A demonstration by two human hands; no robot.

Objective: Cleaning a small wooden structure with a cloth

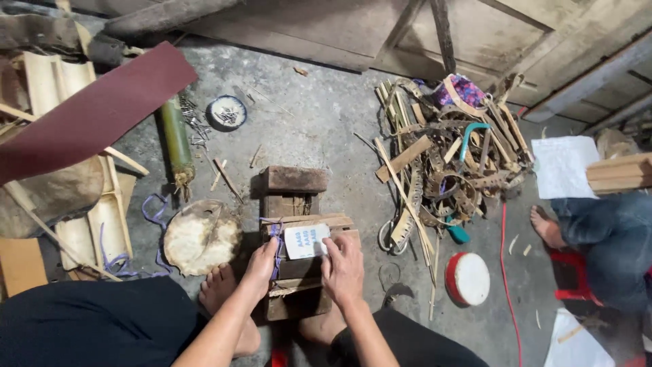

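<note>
1. The left hand (260,266) grips the left edge of the wooden block stack (299,268), fingers curled over purple string (276,238).
2. A small white card (306,240) lies on the stack, between both hands.
3. The right hand (343,266) pinches the card's lower right corner, fingers pressing it down.
</note>
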